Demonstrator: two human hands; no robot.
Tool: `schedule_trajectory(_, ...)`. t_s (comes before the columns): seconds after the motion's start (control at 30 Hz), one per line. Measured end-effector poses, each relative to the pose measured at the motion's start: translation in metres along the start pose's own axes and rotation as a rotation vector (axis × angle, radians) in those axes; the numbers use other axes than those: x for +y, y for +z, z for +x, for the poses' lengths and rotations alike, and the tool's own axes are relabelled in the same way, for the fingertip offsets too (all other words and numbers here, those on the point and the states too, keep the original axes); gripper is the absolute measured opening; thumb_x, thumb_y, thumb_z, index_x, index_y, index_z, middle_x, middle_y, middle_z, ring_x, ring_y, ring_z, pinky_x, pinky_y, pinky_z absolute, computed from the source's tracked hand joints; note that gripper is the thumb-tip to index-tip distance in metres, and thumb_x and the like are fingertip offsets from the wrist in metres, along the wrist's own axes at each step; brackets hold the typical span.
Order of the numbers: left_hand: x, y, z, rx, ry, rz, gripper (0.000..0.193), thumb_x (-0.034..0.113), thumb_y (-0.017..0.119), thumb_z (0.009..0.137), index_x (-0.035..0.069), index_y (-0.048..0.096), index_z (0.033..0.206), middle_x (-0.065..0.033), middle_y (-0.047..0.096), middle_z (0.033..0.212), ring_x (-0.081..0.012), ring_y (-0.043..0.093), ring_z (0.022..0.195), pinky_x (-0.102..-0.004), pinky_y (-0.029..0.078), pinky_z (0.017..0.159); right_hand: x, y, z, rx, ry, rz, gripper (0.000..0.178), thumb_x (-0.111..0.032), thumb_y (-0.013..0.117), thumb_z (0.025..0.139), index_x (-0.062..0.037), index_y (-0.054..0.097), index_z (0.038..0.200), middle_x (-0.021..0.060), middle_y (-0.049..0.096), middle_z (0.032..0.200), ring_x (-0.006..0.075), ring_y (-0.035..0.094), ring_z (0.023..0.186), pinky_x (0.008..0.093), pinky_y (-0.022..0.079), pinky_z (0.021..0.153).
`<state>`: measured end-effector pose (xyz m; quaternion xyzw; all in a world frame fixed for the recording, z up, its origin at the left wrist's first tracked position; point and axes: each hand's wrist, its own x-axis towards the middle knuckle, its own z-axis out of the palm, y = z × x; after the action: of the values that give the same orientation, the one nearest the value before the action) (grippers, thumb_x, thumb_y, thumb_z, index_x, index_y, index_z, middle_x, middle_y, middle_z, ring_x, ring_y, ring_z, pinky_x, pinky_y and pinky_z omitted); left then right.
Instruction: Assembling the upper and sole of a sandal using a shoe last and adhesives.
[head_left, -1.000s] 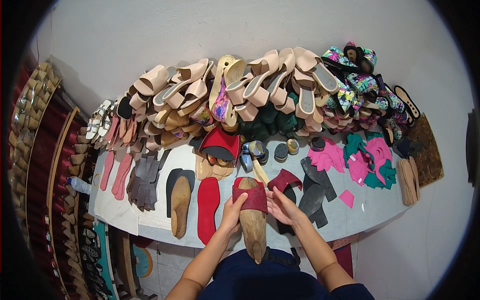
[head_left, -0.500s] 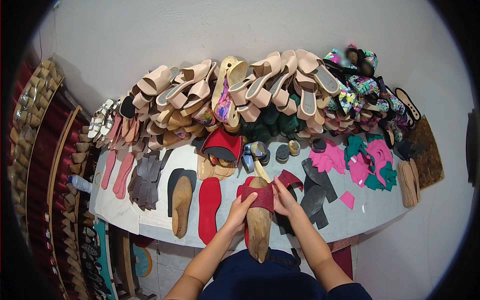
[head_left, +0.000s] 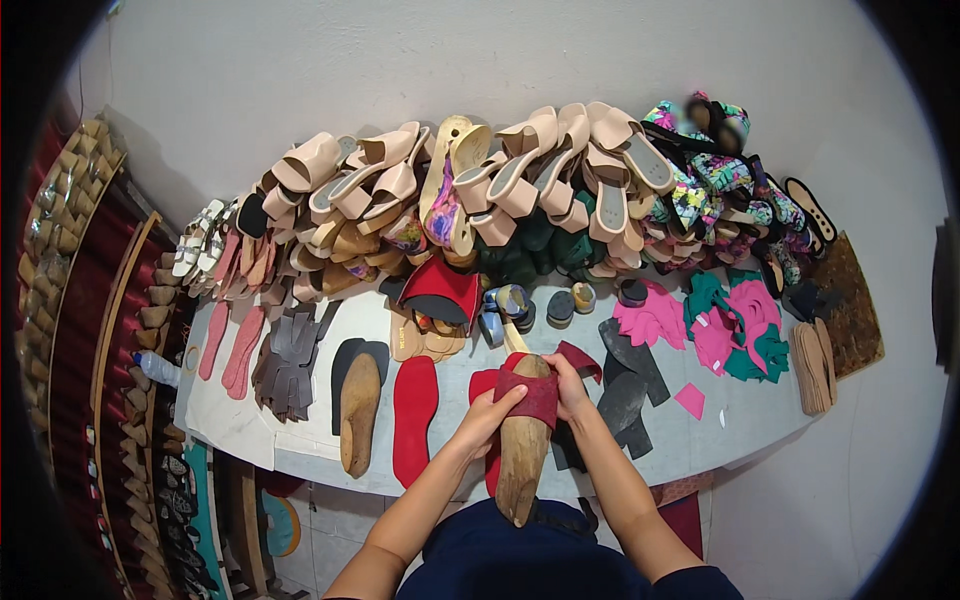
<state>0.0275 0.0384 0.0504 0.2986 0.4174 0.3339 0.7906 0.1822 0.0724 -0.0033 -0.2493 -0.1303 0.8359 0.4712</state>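
In front of me a wooden shoe last point(head_left: 521, 465) points its narrow end toward my body. A dark red strap point(head_left: 532, 397) lies across its wide part. My left hand point(head_left: 487, 413) pinches the strap's left side with the thumb on top. At the other side my right hand point(head_left: 571, 388) is closed on the strap's right edge, its fingertips partly hidden. A red sole piece point(head_left: 483, 383) shows partly behind the last. Just right of it is another dark red strap piece point(head_left: 580, 362). To the left lie a red insole point(head_left: 415, 420) and a second wooden last point(head_left: 360, 415).
Heaped sandals point(head_left: 520, 180) line the table's back. Dark strips point(head_left: 290, 360) lie left; black pieces point(head_left: 632, 385) and pink cutouts point(head_left: 650, 315) lie right. Tape rolls point(head_left: 562, 308) stand behind my hands. A stack of tan insoles point(head_left: 812, 367) is at the right edge. Shelves of lasts point(head_left: 60, 250) stand left.
The strap now sits more closely around the last, and my right hand has come in against its side. Both hands and the last have shifted slightly right.
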Motion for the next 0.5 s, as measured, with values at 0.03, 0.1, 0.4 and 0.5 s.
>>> schedule_trajectory(0.03,-0.002,-0.002,0.001,-0.004,-0.002,0.002,0.039,0.031,0.055,0.083,0.0,0.05,0.107,-0.0096,0.056,0.1,-0.0152,0.054,0.09,-0.0292,0.044,0.077,-0.001,-0.002,0.002,0.001,-0.035,-0.026,0.038,-0.033,0.039,0.087,-0.0006,0.052,0.102,0.0115,0.06,0.093,0.0194,0.059,0.083,0.0327,0.046,0.079)
schedule_trajectory(0.1,-0.006,-0.007,0.002,-0.048,-0.036,-0.286,0.047,0.04,0.05,0.084,0.0,0.049,0.109,-0.0099,0.056,0.103,-0.0174,0.052,0.099,-0.0319,0.041,0.084,0.0,-0.007,0.002,0.006,-0.075,-0.051,0.038,-0.035,0.041,0.087,-0.001,0.054,0.098,0.0104,0.061,0.089,0.0185,0.06,0.079,0.0318,0.047,0.076)
schedule_trajectory(0.4,-0.027,-0.037,0.006,-0.203,-0.099,-0.621,0.037,0.03,0.036,0.091,0.003,0.045,0.114,-0.0107,0.052,0.112,-0.0196,0.05,0.104,-0.0338,0.038,0.091,0.001,0.01,-0.006,0.061,-0.103,-0.059,0.032,-0.032,0.05,0.085,-0.0017,0.057,0.093,0.0094,0.061,0.087,0.0157,0.06,0.075,0.029,0.048,0.07)
schedule_trajectory(0.5,-0.023,-0.018,-0.004,-0.054,0.033,-0.473,0.031,0.022,0.037,0.091,0.004,0.045,0.115,-0.0098,0.052,0.112,-0.0188,0.05,0.103,-0.0318,0.038,0.09,0.003,0.006,-0.004,0.069,-0.113,-0.055,0.032,-0.032,0.05,0.085,-0.0017,0.057,0.093,0.0092,0.061,0.086,0.0162,0.06,0.076,0.0296,0.048,0.07)
